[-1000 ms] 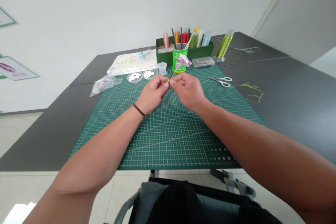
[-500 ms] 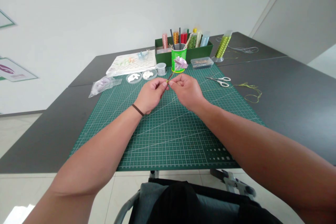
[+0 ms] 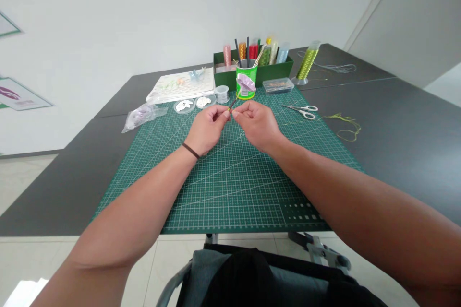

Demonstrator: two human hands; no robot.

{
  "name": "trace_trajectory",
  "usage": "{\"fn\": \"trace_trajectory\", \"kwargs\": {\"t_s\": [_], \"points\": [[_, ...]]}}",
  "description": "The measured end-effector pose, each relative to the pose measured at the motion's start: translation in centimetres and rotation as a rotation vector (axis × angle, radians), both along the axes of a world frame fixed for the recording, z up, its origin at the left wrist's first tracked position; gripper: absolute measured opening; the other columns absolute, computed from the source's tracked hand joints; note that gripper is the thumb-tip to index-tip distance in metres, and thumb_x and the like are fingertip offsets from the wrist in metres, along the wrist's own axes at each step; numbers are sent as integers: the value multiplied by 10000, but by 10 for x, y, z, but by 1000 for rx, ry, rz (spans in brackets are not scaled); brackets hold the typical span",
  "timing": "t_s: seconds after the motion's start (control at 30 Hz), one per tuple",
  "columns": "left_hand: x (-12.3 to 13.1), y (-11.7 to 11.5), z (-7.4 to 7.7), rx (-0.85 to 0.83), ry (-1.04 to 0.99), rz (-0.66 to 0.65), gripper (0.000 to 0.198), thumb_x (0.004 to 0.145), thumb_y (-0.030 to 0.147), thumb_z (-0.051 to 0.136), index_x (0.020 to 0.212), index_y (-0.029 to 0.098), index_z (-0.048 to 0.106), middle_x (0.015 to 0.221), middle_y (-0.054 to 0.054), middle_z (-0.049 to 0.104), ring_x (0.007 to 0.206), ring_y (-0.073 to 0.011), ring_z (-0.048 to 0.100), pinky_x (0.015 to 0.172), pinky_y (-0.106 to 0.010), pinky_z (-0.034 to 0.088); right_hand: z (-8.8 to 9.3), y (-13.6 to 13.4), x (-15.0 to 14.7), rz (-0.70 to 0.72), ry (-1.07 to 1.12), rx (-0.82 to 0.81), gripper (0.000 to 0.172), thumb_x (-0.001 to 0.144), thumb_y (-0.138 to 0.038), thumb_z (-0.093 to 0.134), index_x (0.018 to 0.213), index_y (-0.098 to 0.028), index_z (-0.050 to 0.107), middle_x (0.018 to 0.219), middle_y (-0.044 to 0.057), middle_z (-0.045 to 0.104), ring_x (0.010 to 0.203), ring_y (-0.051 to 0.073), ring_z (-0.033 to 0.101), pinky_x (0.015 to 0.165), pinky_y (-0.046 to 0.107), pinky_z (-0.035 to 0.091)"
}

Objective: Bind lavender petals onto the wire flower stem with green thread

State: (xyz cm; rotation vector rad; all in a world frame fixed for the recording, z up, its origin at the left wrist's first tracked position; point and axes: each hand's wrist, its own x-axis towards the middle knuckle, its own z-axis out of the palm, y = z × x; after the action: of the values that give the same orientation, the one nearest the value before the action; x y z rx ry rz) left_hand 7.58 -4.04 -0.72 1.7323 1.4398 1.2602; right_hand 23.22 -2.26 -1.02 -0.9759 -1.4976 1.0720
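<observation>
A lilac artificial flower (image 3: 246, 83) tilts up and away from me on a thin dark stem (image 3: 234, 103). Thumb and fingers of my left hand (image 3: 208, 129) pinch that stem near its lower end, where a bit of yellow-green shows. My right hand (image 3: 260, 125) is closed in a pinch right beside the left fingertips, close to the stem; what it grips is too small to make out. Behind the flower stands a green can (image 3: 241, 74) with dark rods and sticks in it. Both hands are above a green cutting mat (image 3: 230, 187).
White-handled scissors (image 3: 304, 112) and loose green thread (image 3: 347, 129) lie to the right. A green spool (image 3: 308, 63), a clear box (image 3: 278, 86) and a green bin (image 3: 225, 79) stand behind. Leftward are dishes of white pieces (image 3: 184, 105), a small tub (image 3: 222, 94), and a plastic bag (image 3: 142, 116).
The flower head has turned on its stem and dipped slightly, showing a different side. Both hands stay almost in place, their fingertips still together at the stem.
</observation>
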Motion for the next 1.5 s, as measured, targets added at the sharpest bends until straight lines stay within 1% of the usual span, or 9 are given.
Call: {"fn": "trace_trajectory", "kwargs": {"t_s": [0.27,0.5,0.6,0.7,0.83,0.93,1.17,1.37,1.5], "points": [[1,1,-3,-24,-64,9,71,970,203,697,1007,172,750,892,-28,778,757,-118,653,707,-246,523,1,-1,0,-1,-20,14,217,940,-111,658,773,-217,570,533,-103,391,501,83,304,503,270,221],[2,-3,2,-45,-14,54,70,951,204,727,1015,178,734,972,-26,772,583,-78,544,557,-236,432,-1,-1,0,-5,-36,11,209,946,-130,662,783,-221,570,556,-90,412,514,91,326,509,277,234],[3,-3,3,-28,-20,50,54,941,195,730,994,190,720,993,-28,761,637,-87,553,572,-222,424,-3,0,1,1,-40,18,192,943,-146,665,794,-224,573,568,-82,422,530,98,340,520,276,246],[4,-3,4,-40,-89,14,29,950,165,696,959,192,698,926,-21,729,674,-96,539,585,-210,411,-4,1,1,-2,-55,26,180,942,-156,666,798,-223,580,568,-79,430,538,101,344,524,277,246],[8,-5,8,-151,-250,-56,195,1020,149,539,872,187,661,787,-1,648,573,-86,437,525,-217,346,-2,0,2,3,-66,35,186,946,-156,669,795,-222,581,578,-74,476,530,96,340,520,281,236],[9,-6,10,-151,-252,-53,196,1007,134,560,842,182,655,744,8,625,552,-79,415,509,-218,319,-1,-2,1,10,-65,34,192,951,-143,658,791,-221,584,570,-76,479,520,96,338,515,284,231],[6,-4,5,-95,-173,-24,115,988,178,643,891,180,703,654,28,575,560,-92,448,533,-225,375,-2,-1,2,-8,-66,38,183,949,-174,664,794,-223,581,560,-83,456,519,94,335,516,278,244],[4,-2,0,-58,-129,-1,107,986,188,657,1012,175,760,707,14,637,586,-97,490,564,-232,420,-2,1,2,-21,-72,37,194,941,-177,668,781,-228,571,551,-88,430,515,94,323,519,280,253],[2,-1,-1,-20,-64,12,115,976,200,681,1049,183,767,784,-6,699,672,-113,568,614,-233,465,-5,3,1,-16,-62,45,193,937,-188,683,785,-229,571,557,-88,429,518,90,322,521,274,252]]}}
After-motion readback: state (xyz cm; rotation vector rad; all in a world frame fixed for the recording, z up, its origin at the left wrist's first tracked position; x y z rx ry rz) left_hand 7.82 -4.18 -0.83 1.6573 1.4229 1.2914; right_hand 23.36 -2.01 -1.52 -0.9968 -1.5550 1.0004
